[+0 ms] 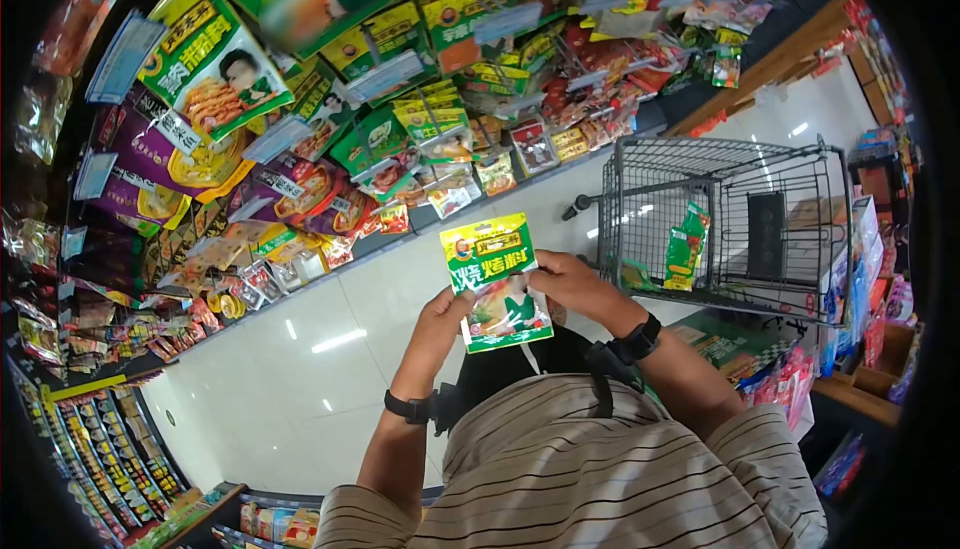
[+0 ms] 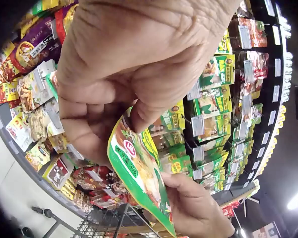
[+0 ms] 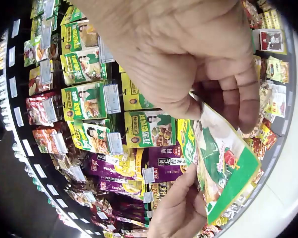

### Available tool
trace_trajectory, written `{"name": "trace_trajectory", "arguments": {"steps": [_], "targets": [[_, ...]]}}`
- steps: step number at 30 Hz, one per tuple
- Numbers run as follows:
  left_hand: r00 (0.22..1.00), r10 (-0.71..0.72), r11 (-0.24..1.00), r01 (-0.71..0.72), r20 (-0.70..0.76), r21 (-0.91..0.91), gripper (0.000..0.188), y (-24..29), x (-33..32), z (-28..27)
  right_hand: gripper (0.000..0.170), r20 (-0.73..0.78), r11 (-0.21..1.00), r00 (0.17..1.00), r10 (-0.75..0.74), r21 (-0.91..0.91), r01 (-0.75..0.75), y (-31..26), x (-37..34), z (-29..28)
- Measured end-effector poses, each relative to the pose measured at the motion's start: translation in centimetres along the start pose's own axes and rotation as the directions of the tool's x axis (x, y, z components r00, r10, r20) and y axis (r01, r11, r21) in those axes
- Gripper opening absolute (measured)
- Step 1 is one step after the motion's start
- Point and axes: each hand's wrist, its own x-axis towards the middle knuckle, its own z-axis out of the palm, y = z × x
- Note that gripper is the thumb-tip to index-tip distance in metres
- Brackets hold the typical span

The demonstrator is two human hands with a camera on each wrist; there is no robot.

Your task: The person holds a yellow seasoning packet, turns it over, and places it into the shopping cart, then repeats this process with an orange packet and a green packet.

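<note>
A yellow and green seasoning packet (image 1: 497, 284) is held upright in front of the body, its printed front facing the head camera. My left hand (image 1: 440, 324) pinches its left edge, thumb on the front. On the opposite edge my right hand (image 1: 575, 279) grips it the same way. The left wrist view shows the packet (image 2: 141, 171) between the left thumb and curled fingers. Seen from the right wrist, the packet (image 3: 221, 163) tilts away below the right hand (image 3: 188, 59), with its green lower border showing.
Shelves of hanging packets (image 1: 375, 49) run along the far side, with purple packets (image 1: 175, 154) at left. A wire shopping cart (image 1: 730, 219) stands at right, holding a green and yellow packet (image 1: 688, 247). Pale tiled floor (image 1: 290, 369) lies between shelf and body.
</note>
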Motion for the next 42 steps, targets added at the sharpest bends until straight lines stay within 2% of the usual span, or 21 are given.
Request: {"name": "trace_trajectory", "arguments": {"steps": [1, 2, 5, 11, 12, 22, 25, 34, 37, 42], "targets": [[1.0, -0.004, 1.0, 0.004, 0.007, 0.016, 0.028, -0.2, 0.0, 0.8, 0.027, -0.007, 1.0, 1.0, 0.012, 0.004, -0.012, 0.1, -0.8, -0.6], [1.0, -0.009, 0.999, 0.008, 0.012, 0.032, 0.029, -0.5, 0.0, 1.6, 0.031, -0.024, 0.998, 0.998, -0.057, 0.027, 0.058, 2.6, -0.4, -1.4], [0.999, -0.037, 0.997, 0.036, 0.026, 0.064, 0.028, -1.6, 0.0, 3.5, 0.03, -0.04, 0.999, 0.999, 0.028, 0.026, -0.027, 2.0, -3.1, -2.8], [0.999, -0.02, 0.993, 0.015, 0.047, 0.113, 0.029, -4.1, 0.4, 6.2, 0.027, -0.059, 0.995, 0.998, -0.014, 0.093, 0.02, 5.0, -5.7, -4.9], [0.997, -0.054, 0.992, 0.047, 0.056, 0.116, 0.029, -4.1, 0.2, 6.5, 0.027, -0.058, 0.996, 0.998, -0.02, 0.09, 0.025, 5.3, -6.0, -5.2], [0.996, -0.09, 0.973, 0.094, -0.028, 0.212, 0.029, -3.3, -1.2, 9.4, 0.029, -0.014, 0.993, 0.999, -0.053, 0.106, 0.054, 7.1, -6.6, -6.9], [0.999, -0.025, 0.997, 0.028, -0.037, 0.078, 0.03, -4.0, -0.9, 9.6, 0.03, -0.012, 0.991, 0.998, -0.059, 0.123, 0.06, 7.0, -6.3, -7.2], [0.992, 0.02, 0.987, 0.001, -0.128, 0.163, 0.03, -4.5, 0.2, 9.4, 0.024, 0.025, 0.988, 0.997, -0.071, 0.136, 0.067, 7.9, -5.7, -8.5], [0.993, 0.03, 0.997, -0.021, -0.119, 0.072, 0.03, -4.4, 0.2, 9.8, 0.025, 0.052, 0.991, 0.996, -0.074, 0.112, 0.068, 9.3, -5.7, -8.5], [0.992, -0.038, 0.993, 0.051, -0.12, 0.109, 0.031, -3.7, 0.1, 11.1, 0.03, 0.015, 0.985, 0.997, -0.073, 0.155, 0.07, 10.0, -6.5, -8.1]]}}
